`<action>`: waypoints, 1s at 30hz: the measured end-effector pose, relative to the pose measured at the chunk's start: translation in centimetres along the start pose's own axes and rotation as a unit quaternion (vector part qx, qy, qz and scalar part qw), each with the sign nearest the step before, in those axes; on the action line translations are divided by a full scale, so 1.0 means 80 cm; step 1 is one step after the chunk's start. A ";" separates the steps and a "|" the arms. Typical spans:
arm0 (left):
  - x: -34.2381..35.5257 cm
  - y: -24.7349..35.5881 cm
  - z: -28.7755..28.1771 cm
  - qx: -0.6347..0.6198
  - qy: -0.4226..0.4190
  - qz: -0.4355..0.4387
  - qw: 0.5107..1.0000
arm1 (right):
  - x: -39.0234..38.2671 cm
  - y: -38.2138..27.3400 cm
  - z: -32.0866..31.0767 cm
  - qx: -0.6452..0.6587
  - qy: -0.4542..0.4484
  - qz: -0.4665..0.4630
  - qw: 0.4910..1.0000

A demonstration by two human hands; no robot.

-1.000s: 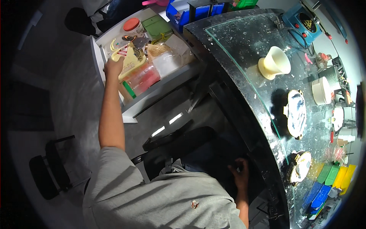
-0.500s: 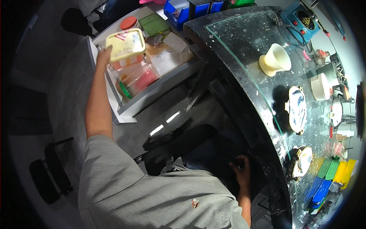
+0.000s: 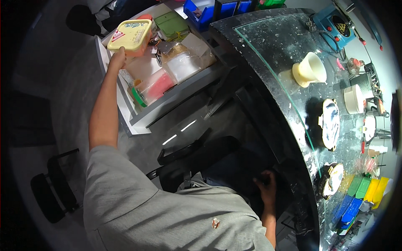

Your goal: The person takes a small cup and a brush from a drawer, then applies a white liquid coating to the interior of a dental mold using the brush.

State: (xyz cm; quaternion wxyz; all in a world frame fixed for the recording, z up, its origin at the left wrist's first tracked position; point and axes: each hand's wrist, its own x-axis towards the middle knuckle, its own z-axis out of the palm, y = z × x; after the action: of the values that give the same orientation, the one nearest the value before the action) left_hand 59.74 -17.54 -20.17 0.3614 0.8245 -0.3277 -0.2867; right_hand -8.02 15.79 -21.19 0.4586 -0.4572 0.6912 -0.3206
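Note:
My left hand (image 3: pixel 119 57) grips a pale yellow lidded plastic container (image 3: pixel 129 34) near its corner, holding it up over an open drawer (image 3: pixel 176 94). Inside the drawer lie a red-lidded tub (image 3: pixel 145 18), a flat green item (image 3: pixel 169 21), clear bags with grainy tan material (image 3: pixel 175 51), white paper (image 3: pixel 184 69) and a clear box with pink contents and a green end (image 3: pixel 155 85). My right hand (image 3: pixel 267 183) is low in shadow beside the dark workbench, fingers loosely curled and apart, nothing visible in it.
The glass-topped bench (image 3: pixel 274 46) carries a cream flared cup (image 3: pixel 310 69), oval moulds (image 3: pixel 330 124), a white tub (image 3: pixel 353 99), a blue machine (image 3: pixel 328 29) and coloured bins (image 3: pixel 359 192). Blue bins (image 3: pixel 197 14) stand beyond. A chair (image 3: pixel 46 194) is at left, another person's leg (image 3: pixel 106 14) at top.
My left hand has lifted the yellow container up and toward the far left of the drawer, uncovering the paper and items beneath. My right hand is nearly still.

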 end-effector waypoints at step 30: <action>-0.132 0.021 0.046 0.257 0.093 0.350 0.896 | 0.011 -0.014 0.003 -0.006 -0.020 0.103 0.994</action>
State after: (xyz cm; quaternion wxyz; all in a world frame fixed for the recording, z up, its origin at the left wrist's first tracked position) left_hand 50.01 -12.08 -18.47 0.2425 0.7434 -0.6226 0.0302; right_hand -7.57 14.55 -20.62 0.5005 -0.3924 0.7272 -0.2580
